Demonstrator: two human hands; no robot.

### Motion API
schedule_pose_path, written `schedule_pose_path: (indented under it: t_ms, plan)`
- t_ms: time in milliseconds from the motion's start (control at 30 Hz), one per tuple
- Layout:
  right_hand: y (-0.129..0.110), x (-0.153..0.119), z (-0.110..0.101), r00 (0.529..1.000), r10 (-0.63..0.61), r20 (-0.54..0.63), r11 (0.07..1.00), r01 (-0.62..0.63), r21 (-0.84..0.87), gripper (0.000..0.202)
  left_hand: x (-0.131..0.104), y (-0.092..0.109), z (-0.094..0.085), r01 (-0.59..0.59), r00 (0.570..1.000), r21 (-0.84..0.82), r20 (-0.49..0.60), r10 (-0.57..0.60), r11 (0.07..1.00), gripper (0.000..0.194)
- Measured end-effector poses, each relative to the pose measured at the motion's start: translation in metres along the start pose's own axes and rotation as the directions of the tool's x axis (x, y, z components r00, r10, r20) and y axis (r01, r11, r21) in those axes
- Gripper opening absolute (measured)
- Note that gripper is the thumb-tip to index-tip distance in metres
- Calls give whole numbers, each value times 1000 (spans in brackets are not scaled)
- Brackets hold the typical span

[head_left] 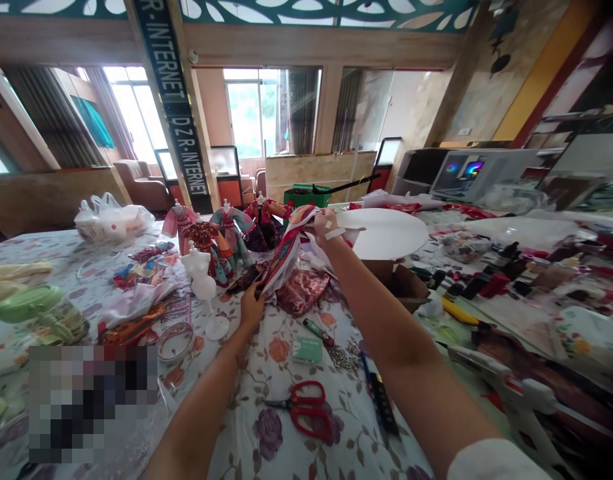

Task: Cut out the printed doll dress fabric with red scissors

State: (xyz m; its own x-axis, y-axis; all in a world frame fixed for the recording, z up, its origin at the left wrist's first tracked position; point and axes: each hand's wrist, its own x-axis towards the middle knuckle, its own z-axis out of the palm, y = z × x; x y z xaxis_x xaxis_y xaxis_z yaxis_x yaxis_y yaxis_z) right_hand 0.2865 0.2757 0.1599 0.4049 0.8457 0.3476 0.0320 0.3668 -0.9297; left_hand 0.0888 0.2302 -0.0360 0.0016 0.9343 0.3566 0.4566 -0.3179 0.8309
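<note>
Cloth with white, red and patterned bands (281,265) slants between the two hands, just right of the small white headless mannequin (199,267), the landmark here. The right hand (325,227) has its grip closed on the bunched upper end; the left hand (251,308) has a narrow grip on the lower edge, near the mannequin. A leftward swing of that hand or a trailing fold could tip the mannequin, which looks top-heavy on its thin stand, and a wide sweep might drag through the headless figures in pink, teal and red robes (231,230) behind it. Lowering the right forearm could scatter the loose small metallic pieces (343,357), to its right and nearer the person. As for containers, the open brown cardboard box (411,303), well to the mannequin's right, is too dark inside to read. The clear jar with a green lid (29,303), to its left, has greenish contents I cannot identify; the knotted white plastic bag (116,223), behind and left of it, holds something pale, mostly hidden.
</note>
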Motion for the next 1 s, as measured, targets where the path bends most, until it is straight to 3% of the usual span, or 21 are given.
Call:
schedule_pose_path:
  t_ms: [200, 333, 400, 533, 600, 767, 900, 1000]
  plan:
    - [-14, 1, 3, 992, 87, -93, 972, -64, 227, 18, -7, 6, 0, -71, 996, 33, -58, 72, 997, 65]
    - [-28, 1, -1, 990, 82, -118, 944, -39, 328, 27, -5, 11, -2, -152, 987, 48, -53, 155, 987, 65]
    - [-37, 2, -2, 990, 66, -128, 928, -14, 372, 29, 2, 15, -5, -196, 980, 46, -26, 197, 980, 68]
    - [-57, 9, -4, 985, 41, -169, 898, 38, 438, 14, 21, 24, -8, -276, 957, 21, 97, 273, 961, 76]
    - [-66, 15, -6, 977, 25, -210, 874, 80, 478, 19, 26, 28, -8, -310, 942, 14, 144, 304, 951, 78]
    - [-83, 29, -17, 946, -37, -322, 787, 226, 574, 25, 20, 29, 2, -396, 879, 20, 298, 373, 918, 69]
    - [-89, 30, -22, 946, -62, -318, 768, 249, 591, 21, 11, 21, 20, -420, 830, 35, 418, 368, 907, 39]
    - [-92, 24, -20, 948, -65, -311, 731, 258, 632, 25, 9, 18, 33, -418, 801, 19, 480, 358, 908, 31]
